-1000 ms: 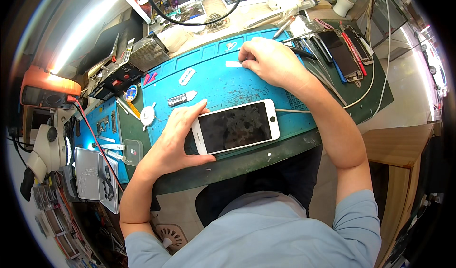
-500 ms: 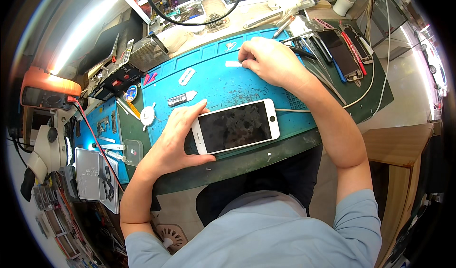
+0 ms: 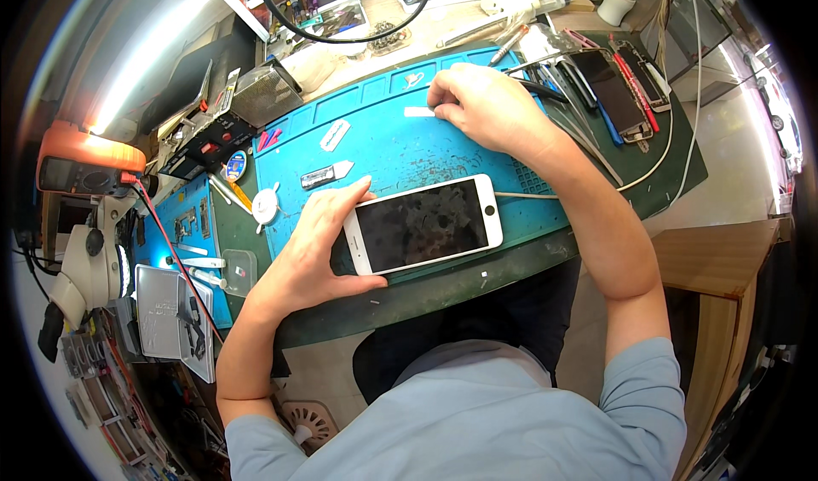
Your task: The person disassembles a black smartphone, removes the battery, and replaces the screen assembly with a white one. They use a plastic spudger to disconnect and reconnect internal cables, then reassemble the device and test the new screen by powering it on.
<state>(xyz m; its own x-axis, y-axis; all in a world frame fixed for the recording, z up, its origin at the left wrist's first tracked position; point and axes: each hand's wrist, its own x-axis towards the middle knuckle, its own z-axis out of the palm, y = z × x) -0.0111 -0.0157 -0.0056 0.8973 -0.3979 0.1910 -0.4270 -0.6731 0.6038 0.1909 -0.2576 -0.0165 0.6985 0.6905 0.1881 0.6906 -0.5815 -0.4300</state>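
Note:
A white smartphone (image 3: 426,225) with a dark, smudged screen lies face up near the front of the blue work mat (image 3: 383,153). My left hand (image 3: 311,247) grips its left end, thumb along the near edge and fingers at the far corner. Toward the back of the mat, my right hand (image 3: 481,102) is closed, fingertips bent down beside a small white strip (image 3: 418,112). Whether they pinch it or something else is hidden under the fingers. A white cable (image 3: 528,196) runs from the phone's right end beneath my right forearm.
On the mat lie a small pointed blade (image 3: 327,175) and a white label piece (image 3: 335,136). Tweezers, pens and opened phones (image 3: 609,89) crowd the right. An orange multimeter (image 3: 89,161), a power unit (image 3: 209,140) and an open metal case (image 3: 175,315) stand left.
Almost nothing differs. The phone's right end has shifted very slightly, and my right hand stays by the white strip with a small shift of its fingers.

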